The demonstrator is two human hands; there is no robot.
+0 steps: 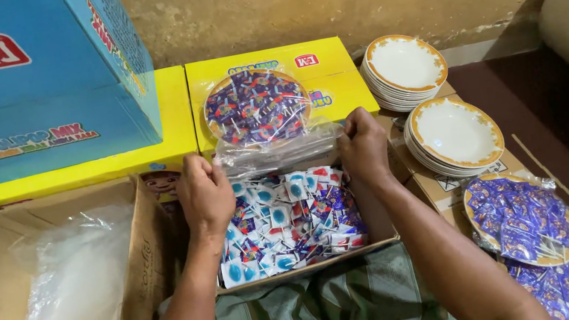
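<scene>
Nearest me sits the open carton of wrapped lollipops (292, 219), my landmark. At its far left edge my left hand (205, 195) is curled shut, pinching the clear plastic bag (275, 150); at its far right edge my right hand (364, 146) grips the same bag, fingers closed on the film. The bag stretches across just beyond the carton, and inside it a plate of purple sweets (257, 106) rests on a yellow box (279, 77). Right of the carton stand stacked white plates (455, 134).
</scene>
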